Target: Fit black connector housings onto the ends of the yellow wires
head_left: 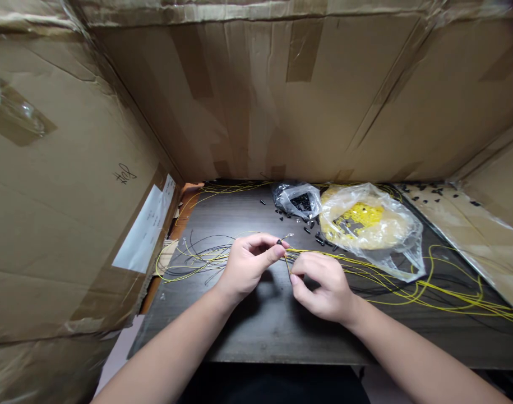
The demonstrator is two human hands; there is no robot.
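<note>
My left hand (250,261) is closed in a pinch on a small black part (280,242) near the middle of the dark table (239,336). A thin yellow wire (287,262) runs down from that part to my right hand (321,286), whose thumb and forefinger are pinched on it. A short wire end with a clear tip (290,235) sticks out beyond the left fingertips. Behind and under both hands lies a loose bundle of yellow and black wires (365,266), stretching across the table.
At the back stand a clear bag of black parts (298,201) and a larger bag of yellow parts (363,219). Loose black pieces (319,240) lie before them. Cardboard walls (256,101) enclose the back and sides. A cardboard sheet (470,224) with black bits lies right.
</note>
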